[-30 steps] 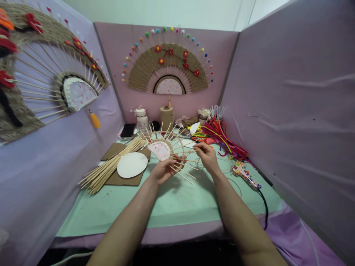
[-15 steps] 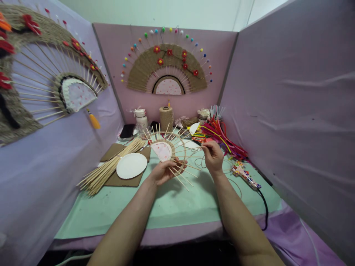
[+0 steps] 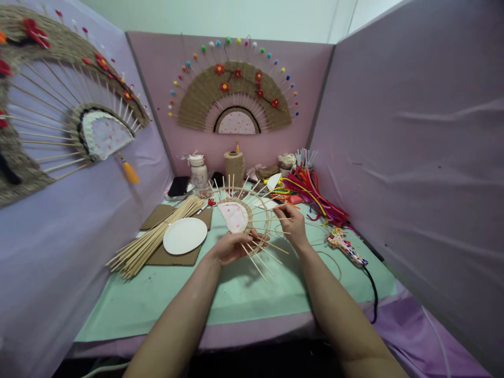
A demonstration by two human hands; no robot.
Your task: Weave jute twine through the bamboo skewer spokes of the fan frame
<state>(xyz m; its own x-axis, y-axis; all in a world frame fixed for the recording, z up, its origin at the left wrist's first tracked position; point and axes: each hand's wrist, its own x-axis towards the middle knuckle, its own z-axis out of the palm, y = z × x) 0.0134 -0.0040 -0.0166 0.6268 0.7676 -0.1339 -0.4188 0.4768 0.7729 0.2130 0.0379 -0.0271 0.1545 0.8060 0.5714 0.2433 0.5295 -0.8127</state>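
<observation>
Over the mat (image 3: 244,294), left fingers (image 3: 252,240) grip the fan frame (image 3: 236,216); right fingers (image 3: 282,212) apparently pinch twine (image 3: 269,218).

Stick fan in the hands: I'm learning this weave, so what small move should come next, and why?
Probably pass the twine behind the next bare stick. The left hand grips the stick fan at its lower edge, the right hand pinches twine at the sticks on its right side, and only a narrow woven band rings the pink centre.
</observation>
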